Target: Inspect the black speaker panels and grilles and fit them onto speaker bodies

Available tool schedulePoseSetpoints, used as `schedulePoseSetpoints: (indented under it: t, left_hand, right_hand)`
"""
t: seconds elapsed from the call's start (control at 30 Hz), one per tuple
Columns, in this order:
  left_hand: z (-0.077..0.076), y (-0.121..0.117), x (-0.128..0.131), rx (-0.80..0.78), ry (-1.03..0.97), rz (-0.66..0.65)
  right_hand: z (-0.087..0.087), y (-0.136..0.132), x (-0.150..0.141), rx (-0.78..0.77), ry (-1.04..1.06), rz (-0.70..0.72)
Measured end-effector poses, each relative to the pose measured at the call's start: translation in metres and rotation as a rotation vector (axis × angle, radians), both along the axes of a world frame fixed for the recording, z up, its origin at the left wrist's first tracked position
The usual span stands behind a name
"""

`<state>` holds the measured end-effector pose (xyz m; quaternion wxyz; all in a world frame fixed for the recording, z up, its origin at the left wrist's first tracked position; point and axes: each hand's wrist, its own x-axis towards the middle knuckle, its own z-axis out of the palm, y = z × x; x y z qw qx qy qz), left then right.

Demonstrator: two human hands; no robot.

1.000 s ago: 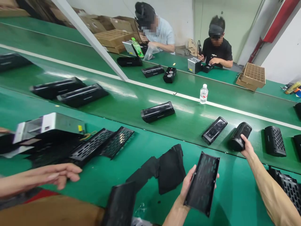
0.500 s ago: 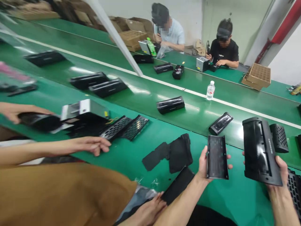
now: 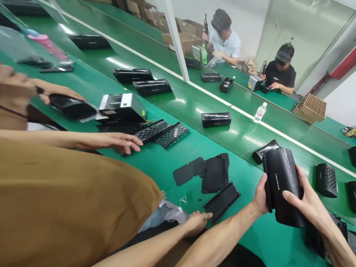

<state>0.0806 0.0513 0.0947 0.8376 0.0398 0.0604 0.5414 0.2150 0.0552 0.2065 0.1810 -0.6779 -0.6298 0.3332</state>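
My right hand (image 3: 308, 196) grips a black plastic housing (image 3: 287, 185) with white lettering that reads MERKURY, its thumb across the front. On the housing's left side, my left hand (image 3: 261, 194) is closed on a black cover panel (image 3: 267, 178), largely hidden behind the housing. Panel and housing are together; whether they are joined I cannot tell. Just behind them on the green belt lies another black housing (image 3: 263, 150). To the left, a co-worker's hand (image 3: 198, 222) touches a black tray-like shell (image 3: 222, 200) on the table.
Thin black sheets (image 3: 215, 172) lie on the green table (image 3: 191, 163). A brown-clad person (image 3: 83, 196) sits close at left, near perforated panels (image 3: 172, 135) and a white-and-black machine (image 3: 122, 105). A bottle (image 3: 260, 112) and several housings stand on the belt. Two people work across it.
My two hands have come together, bringing the cover panel against the housing. The housing has turned and moved left. The view has shifted, and the co-worker's shell now shows more fully.
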Motion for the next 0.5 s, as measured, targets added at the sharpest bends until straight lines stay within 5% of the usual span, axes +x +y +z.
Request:
schedulePoseSetpoints:
  t: [0.5]
  left_hand:
    - [0.003,-0.001,0.0,0.112,0.052,-0.089]
  right_hand:
    - [0.011,0.005,-0.002,-0.136,-0.047,0.018]
